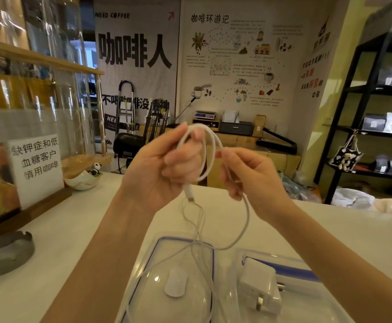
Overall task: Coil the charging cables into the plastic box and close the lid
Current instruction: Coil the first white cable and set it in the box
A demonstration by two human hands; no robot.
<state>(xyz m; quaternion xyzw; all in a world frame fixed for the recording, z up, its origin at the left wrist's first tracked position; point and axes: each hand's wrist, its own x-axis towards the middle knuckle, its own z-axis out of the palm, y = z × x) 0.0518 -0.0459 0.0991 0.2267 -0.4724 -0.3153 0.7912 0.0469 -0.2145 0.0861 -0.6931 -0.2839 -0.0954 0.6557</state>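
banner (136, 66): "NEED COFFEE" up top, huge "咖啡人" under it | wall poster (234, 61): title "咖啡环游记", small print way too tiny to read | counter sign (37, 169): "缺钾症和低血糖客户慎用咖啡"

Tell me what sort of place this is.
Probably a coffee shop counter: a large banner printed NEED COFFEE, an illustrated coffee wall poster, and black metal shelves of bagged goods.

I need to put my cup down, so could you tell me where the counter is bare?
Bare counter lies between the ashtray and the box, and right of the lid. The middle is crowded with cable and charger.
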